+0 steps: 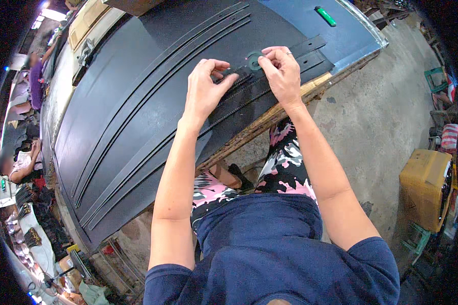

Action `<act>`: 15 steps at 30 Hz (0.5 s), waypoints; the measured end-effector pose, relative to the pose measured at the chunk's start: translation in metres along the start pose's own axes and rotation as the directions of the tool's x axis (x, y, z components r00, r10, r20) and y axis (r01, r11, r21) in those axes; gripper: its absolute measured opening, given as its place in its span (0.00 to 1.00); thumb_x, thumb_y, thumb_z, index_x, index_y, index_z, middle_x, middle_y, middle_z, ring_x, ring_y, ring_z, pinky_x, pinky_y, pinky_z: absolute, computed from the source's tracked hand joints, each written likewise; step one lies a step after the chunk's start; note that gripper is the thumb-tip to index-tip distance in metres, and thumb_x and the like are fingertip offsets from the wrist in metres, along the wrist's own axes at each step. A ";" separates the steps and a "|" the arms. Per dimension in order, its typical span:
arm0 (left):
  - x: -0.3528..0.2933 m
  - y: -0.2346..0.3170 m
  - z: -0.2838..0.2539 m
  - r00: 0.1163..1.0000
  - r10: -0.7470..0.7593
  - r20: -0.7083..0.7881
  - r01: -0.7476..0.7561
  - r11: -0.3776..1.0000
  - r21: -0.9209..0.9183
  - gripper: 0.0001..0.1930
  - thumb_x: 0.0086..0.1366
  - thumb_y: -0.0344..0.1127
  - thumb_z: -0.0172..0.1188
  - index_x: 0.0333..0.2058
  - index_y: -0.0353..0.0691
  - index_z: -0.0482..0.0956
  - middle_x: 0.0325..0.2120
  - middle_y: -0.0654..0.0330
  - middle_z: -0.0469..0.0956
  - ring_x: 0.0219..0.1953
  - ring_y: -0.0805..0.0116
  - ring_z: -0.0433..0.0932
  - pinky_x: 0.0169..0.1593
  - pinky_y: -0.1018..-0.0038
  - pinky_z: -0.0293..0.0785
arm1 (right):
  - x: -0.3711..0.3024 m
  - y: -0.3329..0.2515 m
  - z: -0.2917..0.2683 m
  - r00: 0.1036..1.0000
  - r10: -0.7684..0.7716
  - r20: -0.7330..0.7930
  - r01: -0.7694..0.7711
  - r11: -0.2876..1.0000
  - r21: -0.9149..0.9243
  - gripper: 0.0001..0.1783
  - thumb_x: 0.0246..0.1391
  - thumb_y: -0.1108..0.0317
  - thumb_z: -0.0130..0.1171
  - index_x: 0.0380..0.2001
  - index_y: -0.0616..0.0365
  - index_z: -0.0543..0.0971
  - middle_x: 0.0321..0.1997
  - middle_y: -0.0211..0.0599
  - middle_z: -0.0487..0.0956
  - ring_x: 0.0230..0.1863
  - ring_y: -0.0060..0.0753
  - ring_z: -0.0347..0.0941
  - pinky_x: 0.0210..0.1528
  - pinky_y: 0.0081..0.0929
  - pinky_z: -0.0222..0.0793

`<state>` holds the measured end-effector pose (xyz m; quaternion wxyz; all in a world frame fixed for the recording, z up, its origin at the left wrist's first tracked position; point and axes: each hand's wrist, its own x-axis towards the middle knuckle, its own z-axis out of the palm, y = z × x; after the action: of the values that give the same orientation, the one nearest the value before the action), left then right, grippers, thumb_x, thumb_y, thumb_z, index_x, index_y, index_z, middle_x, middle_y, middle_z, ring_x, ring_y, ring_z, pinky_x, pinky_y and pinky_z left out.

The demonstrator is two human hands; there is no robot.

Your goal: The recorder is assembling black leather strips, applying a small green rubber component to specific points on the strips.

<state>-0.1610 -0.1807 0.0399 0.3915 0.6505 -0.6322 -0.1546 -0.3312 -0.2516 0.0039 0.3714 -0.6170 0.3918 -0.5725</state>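
My right hand pinches a small dark green roll of tape between thumb and fingers, just above the black sheet. To its left, my left hand is curled, its thumb close to its bent fingers; whatever they hold is too small and dark to make out. Under and around both hands lie long narrow black straps with stitched-looking edges, and some of their ends show holes. More black straps curve side by side farther back on the black sheet.
A green marker or lighter lies on the blue surface at far right. The table's wooden edge runs before my legs. A taped cardboard box stands to the right. At the left, other people sit near cluttered benches.
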 end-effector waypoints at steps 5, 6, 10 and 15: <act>-0.010 -0.006 -0.007 0.995 0.059 0.083 -0.065 0.995 0.070 0.21 0.49 0.41 0.74 0.42 0.42 0.84 0.36 0.59 0.81 0.36 0.67 0.79 0.39 0.73 0.73 | -0.001 0.000 0.000 1.000 0.009 -0.010 -0.009 1.000 -0.011 0.08 0.48 0.72 0.61 0.22 0.65 0.75 0.34 0.38 0.78 0.25 0.25 0.73 0.32 0.25 0.70; -0.010 -0.007 -0.007 0.995 0.060 0.082 -0.066 0.995 0.071 0.21 0.49 0.41 0.74 0.42 0.42 0.84 0.36 0.59 0.81 0.36 0.67 0.79 0.39 0.73 0.73 | -0.002 -0.001 0.001 1.000 0.026 0.003 -0.026 1.000 0.011 0.08 0.48 0.72 0.61 0.22 0.65 0.75 0.34 0.38 0.78 0.25 0.25 0.73 0.33 0.25 0.70; -0.008 -0.009 -0.007 0.995 0.010 0.101 -0.015 0.999 0.045 0.21 0.49 0.41 0.74 0.42 0.43 0.84 0.36 0.59 0.81 0.36 0.68 0.79 0.39 0.73 0.73 | -0.001 0.004 0.001 0.999 0.027 0.017 -0.028 0.998 0.052 0.08 0.48 0.71 0.61 0.23 0.65 0.75 0.34 0.38 0.78 0.27 0.26 0.73 0.34 0.25 0.70; -0.007 -0.007 -0.007 0.996 0.002 0.092 -0.005 0.999 0.032 0.20 0.49 0.40 0.74 0.42 0.43 0.84 0.36 0.59 0.81 0.36 0.69 0.79 0.38 0.73 0.74 | 0.000 -0.002 -0.002 0.997 0.010 0.080 -0.011 1.000 0.011 0.08 0.47 0.71 0.62 0.21 0.65 0.75 0.35 0.39 0.78 0.28 0.27 0.73 0.35 0.24 0.70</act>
<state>-0.1525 -0.1725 0.0371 0.3517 0.6479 -0.6530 -0.1737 -0.3333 -0.2505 0.0059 0.3936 -0.6351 0.3765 -0.5476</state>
